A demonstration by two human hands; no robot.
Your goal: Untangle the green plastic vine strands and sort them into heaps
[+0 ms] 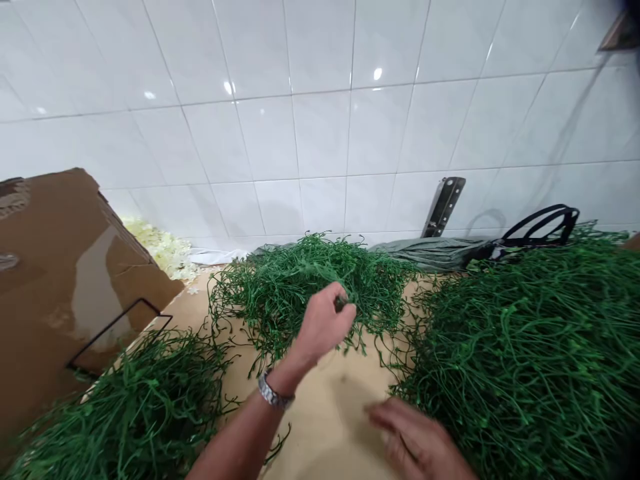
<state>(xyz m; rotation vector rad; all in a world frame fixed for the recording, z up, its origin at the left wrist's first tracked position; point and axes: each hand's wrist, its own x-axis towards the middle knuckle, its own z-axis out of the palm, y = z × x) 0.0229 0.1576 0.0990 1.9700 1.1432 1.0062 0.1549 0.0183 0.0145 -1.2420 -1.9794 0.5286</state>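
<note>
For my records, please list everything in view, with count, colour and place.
Stem piles: three, green, left, centre, right
Cardboard: one, brown, far left
Wire frame: one, black, by cardboard
Pale heap: one, yellowish, behind cardboard
Metal strip: one, grey, near wall
Fabric: one, grey-green, wall base
Straps: count unclear, black, right rear
Corner object: one, brown, top right
Tiles: many, white, background
Tabletop: one, tan, below
Watch: one, silver, left wrist
Left hand: one, centre
Right hand: one, lower right
</note>
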